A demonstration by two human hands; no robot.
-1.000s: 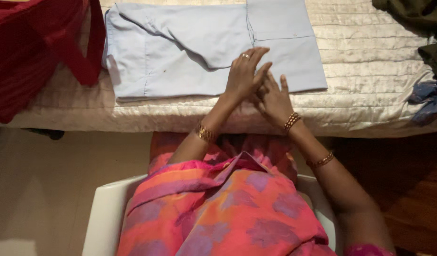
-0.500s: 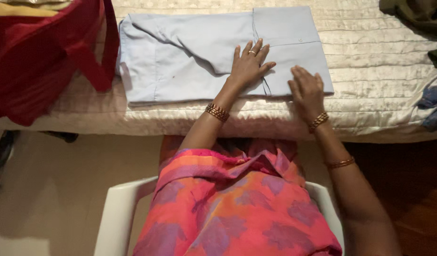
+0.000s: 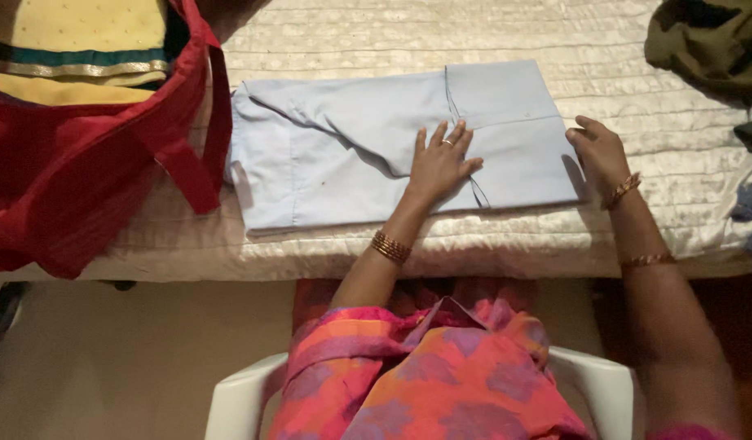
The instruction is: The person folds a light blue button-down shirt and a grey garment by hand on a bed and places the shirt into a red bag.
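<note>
Hands have separated since a second ago: left hand [image 3: 439,165] now presses flat, fingers spread, on the folded light-blue shirt [image 3: 351,147] lying on the quilted bed [image 3: 637,98], while right hand [image 3: 597,151], fingers curled, grips the shirt's right edge.
</note>
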